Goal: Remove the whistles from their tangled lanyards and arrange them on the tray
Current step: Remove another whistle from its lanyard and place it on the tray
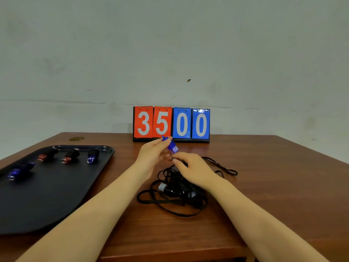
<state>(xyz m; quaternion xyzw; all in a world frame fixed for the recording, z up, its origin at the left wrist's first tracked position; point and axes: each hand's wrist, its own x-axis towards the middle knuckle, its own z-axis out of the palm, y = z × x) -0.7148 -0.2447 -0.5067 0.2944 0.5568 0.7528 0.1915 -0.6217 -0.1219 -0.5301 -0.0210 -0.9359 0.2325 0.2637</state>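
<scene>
My left hand (154, 155) pinches a blue whistle (172, 146) above the table, in front of the scoreboard. Just below it, my right hand (190, 168) pinches the black lanyard end (172, 157) that hangs from the whistle. A pile of tangled black lanyards (175, 193) lies under my right hand, with a white piece (162, 186) in it. On the black tray (56, 195) at the left lie several whistles: two red ones (46, 155) (70, 156) and two blue ones (93, 155) (19, 170).
A flip scoreboard (171, 124) showing 35 and 00 stands at the back of the wooden table (273, 186), against the wall. A loop of lanyard (224, 168) trails to the right of the pile. A small gold mark (76, 138) sits at the back left.
</scene>
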